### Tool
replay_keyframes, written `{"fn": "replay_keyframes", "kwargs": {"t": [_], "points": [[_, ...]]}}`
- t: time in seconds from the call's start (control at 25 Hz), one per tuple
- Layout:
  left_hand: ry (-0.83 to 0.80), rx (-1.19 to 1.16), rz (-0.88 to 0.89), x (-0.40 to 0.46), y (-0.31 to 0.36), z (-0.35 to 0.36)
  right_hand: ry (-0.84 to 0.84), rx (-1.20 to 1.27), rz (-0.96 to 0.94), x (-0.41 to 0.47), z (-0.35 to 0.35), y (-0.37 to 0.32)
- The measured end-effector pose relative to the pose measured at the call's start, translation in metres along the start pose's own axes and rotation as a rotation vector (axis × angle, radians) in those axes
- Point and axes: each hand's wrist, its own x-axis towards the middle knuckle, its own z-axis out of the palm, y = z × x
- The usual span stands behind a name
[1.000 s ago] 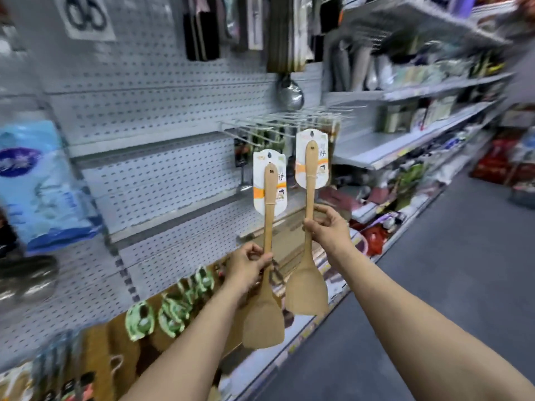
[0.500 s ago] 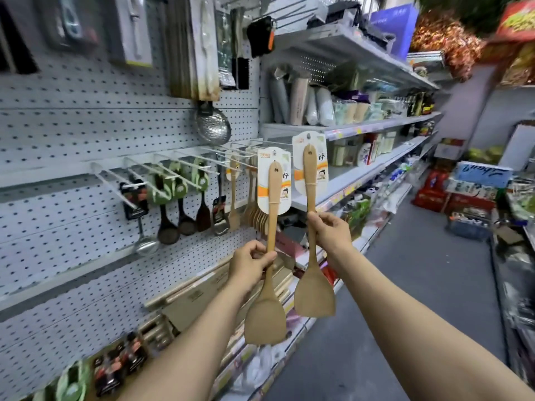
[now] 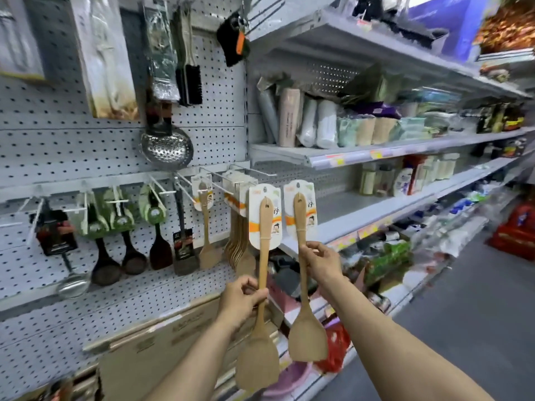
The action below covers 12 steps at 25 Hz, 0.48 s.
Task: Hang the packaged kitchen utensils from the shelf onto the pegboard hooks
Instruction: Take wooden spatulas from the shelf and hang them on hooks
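Shopfloor pegboard [image 3: 202,111] in a household goods aisle, with a person's two bare hands raised just in front of its row of white hooks [image 3: 185,186]. Left hand [image 3: 241,296] grips the handle of a packaged wooden spatula [image 3: 262,285], fingers curled round the shaft below its white and orange card, blade hanging down. Right hand [image 3: 321,261] pinches the handle of a second packaged wooden spatula [image 3: 302,285] just right of the first, held slightly higher, blade also down. Both spatulas are upright, side by side and clear of the hooks, their cards level with the hook tips. On the hooks just left of the cards hang a bunch of matching wooden spatulas [image 3: 238,244] and a single one [image 3: 206,227]; further left along the pegboard hang dark ladles [image 3: 105,264] on green cards. A steel skimmer [image 3: 167,146] hangs above the hooks. Right of the pegboard run grey shelves [image 3: 347,157] stocked with rolls and bottles.
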Motion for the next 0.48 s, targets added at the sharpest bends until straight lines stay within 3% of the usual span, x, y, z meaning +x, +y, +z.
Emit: {"fn": "replay_keyframes", "kwargs": {"t": [0.32,0.48], "points": [[0.223,0.057,-0.138,0.031,-0.007,0.043,-0.296,0.011,0.053,0.074,0.006,0.023],[0.285,0.077,-0.122,0.049,-0.011,0.047,-0.383,0.013,0.056,0.104,0.021,0.024]]}}
